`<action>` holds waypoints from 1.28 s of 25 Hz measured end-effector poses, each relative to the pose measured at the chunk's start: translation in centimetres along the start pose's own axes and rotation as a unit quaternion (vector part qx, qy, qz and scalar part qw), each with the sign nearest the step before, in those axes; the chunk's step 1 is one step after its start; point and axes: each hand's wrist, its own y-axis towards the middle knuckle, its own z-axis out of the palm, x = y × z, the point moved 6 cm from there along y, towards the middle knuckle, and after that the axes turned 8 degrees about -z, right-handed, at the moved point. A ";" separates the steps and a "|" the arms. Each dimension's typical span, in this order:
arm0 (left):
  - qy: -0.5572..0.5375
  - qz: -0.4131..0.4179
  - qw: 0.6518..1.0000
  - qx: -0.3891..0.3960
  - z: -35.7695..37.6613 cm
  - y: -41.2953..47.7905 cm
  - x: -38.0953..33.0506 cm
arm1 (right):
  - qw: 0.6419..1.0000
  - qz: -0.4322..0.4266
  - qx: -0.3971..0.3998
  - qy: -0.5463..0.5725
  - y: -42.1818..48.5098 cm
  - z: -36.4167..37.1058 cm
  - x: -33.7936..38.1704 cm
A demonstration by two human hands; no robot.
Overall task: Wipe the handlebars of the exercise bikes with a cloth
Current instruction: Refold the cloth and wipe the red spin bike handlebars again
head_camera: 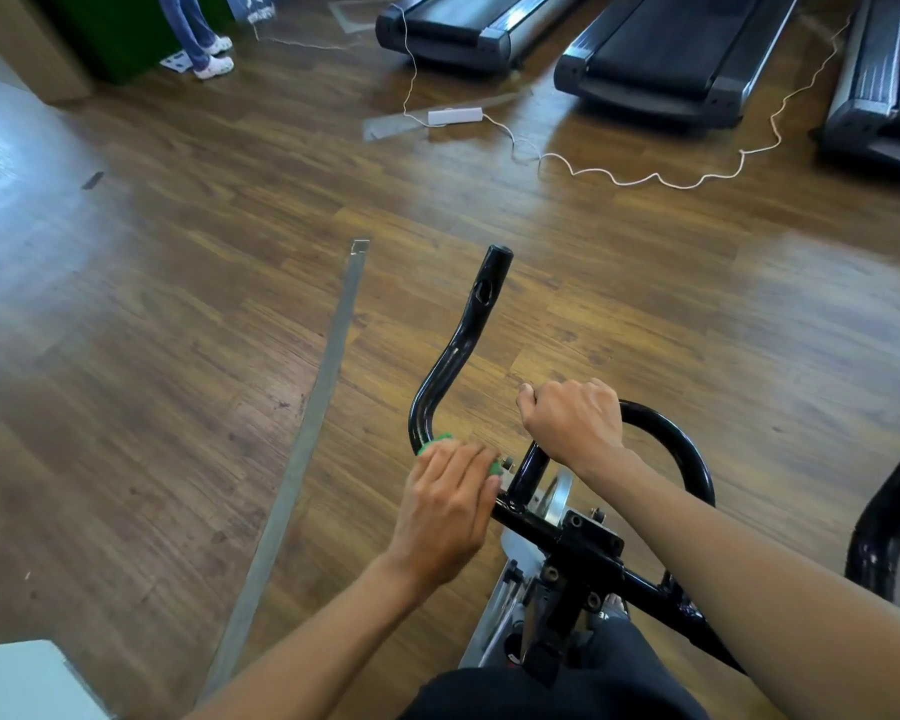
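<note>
Both of the person's hands are lying on the black handlebar point(458, 350) of an exercise bike point(583, 553) in the lower middle of the frame. The left hand point(448, 506) is covering a green cloth point(432, 443) at the lower left bend of the bar. Its fingers are lying close together and curving over the cloth, and the thumb is closing in from the right side (only small green edges are showing around the fingers). The cloth is touching the bar just beside the clamp. The right hand point(572, 423) is gripping the bar's middle loop, a little higher in the frame, with the fingers wrapped fully around the tube.

At the right edge, a second handlebar point(889, 517) is curving into the picture. Three treadmills point(671, 44) are standing along the upper right. A white cable point(645, 176) is running in waves over the wooden floor point(178, 252) below them, near a white power strip point(455, 116). A long metal strip point(302, 449) is lying diagonally left of the bike. In the upper left, somebody's legs point(198, 28) in jeans are standing.
</note>
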 end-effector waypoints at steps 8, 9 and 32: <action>-0.308 -0.430 0.848 0.031 -1.0 -1.8 2.1 | 1.000 -0.003 0.024 0.012 0.3 0.7 -0.4; -0.320 -0.470 0.821 0.052 -1.1 -2.0 1.9 | 0.999 -0.004 0.031 0.015 0.4 0.6 -0.4; -0.451 -0.361 0.816 -0.001 -4.0 8.0 -4.7 | 0.652 0.081 -0.011 0.754 -0.8 -2.2 3.3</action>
